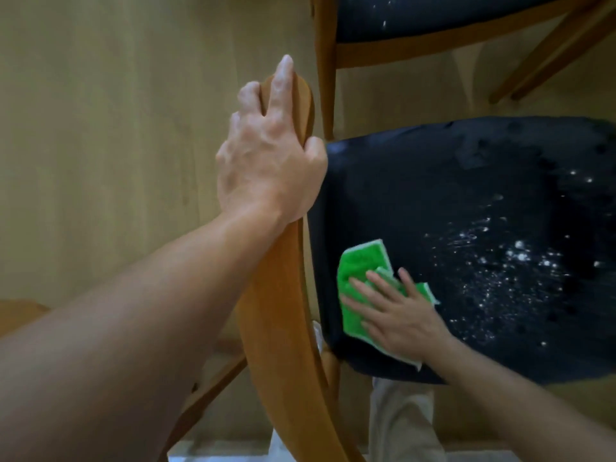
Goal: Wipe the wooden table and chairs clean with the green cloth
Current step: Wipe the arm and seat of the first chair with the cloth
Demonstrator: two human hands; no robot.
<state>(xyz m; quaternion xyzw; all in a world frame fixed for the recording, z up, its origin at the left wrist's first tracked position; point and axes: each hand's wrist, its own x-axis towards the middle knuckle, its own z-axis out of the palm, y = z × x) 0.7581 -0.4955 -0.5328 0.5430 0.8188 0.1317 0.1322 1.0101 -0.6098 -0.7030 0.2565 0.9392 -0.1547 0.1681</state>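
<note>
I look down on a wooden chair with a curved backrest (276, 315) and a dark seat (450, 195). My left hand (266, 155) grips the top of the backrest. My right hand (396, 315) lies flat, fingers spread, pressing the green cloth (356, 271) onto the near left part of the seat. White crumbs or powder (510, 265) are scattered across the seat to the right of the cloth.
A second wooden chair (433, 51) with a dark, speckled seat stands just beyond the first. Pale wooden floor (116, 145) fills the left side. My trouser leg (400, 425) shows below the seat, and another wooden edge (20, 315) pokes in at the left.
</note>
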